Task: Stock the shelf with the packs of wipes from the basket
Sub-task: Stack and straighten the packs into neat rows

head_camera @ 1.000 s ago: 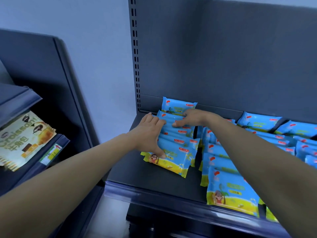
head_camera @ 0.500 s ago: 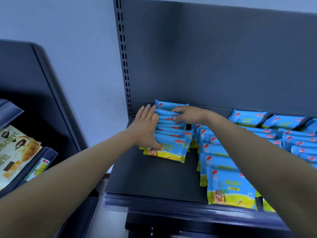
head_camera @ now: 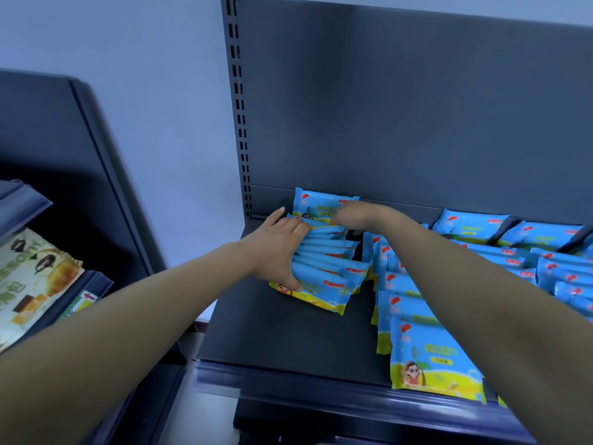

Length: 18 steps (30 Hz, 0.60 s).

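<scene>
A leaning row of blue and yellow packs of wipes (head_camera: 324, 255) stands at the back left of the dark shelf (head_camera: 282, 335). My left hand (head_camera: 277, 248) presses against the row's left side, fingers straight toward the back, thumb on the front pack. My right hand (head_camera: 349, 215) reaches over the row's back end, its fingers curled down over the tops of the rear packs. A second row of wipes (head_camera: 401, 303) runs to the shelf's front, partly under my right forearm. No basket is in view.
More rows of wipes (head_camera: 545, 252) fill the shelf to the right. The slotted upright (head_camera: 239, 107) and back panel bound the shelf. The shelf's front lip (head_camera: 288, 380) sits below. At the left, another shelf holds a croissant pack (head_camera: 29, 277).
Both hands have pushed the left row tighter and further back. My right hand's fingers went from lying flat on the packs to curling over the rear ones.
</scene>
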{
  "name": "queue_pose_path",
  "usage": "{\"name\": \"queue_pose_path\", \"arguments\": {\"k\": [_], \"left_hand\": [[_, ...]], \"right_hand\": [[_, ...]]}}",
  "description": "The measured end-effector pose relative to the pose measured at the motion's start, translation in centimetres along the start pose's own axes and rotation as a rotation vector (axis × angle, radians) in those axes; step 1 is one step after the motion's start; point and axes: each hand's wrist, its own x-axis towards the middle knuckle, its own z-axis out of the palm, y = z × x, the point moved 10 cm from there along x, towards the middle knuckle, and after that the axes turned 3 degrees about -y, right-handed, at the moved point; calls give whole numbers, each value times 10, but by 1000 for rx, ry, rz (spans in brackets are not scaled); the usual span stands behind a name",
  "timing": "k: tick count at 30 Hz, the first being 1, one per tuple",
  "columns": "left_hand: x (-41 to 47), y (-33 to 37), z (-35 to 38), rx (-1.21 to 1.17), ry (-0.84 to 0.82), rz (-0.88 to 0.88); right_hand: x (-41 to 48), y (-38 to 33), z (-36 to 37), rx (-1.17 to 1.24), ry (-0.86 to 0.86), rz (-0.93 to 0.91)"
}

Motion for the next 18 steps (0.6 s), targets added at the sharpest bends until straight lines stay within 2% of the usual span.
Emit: {"name": "queue_pose_path", "arguments": {"k": [12, 18], "left_hand": [[-8, 0, 2, -10, 25, -13], [-8, -2, 1, -23, 33, -26]], "right_hand": [[-7, -1, 22, -66, -140, 67], [-4, 1, 19, 26, -87, 64]]}}
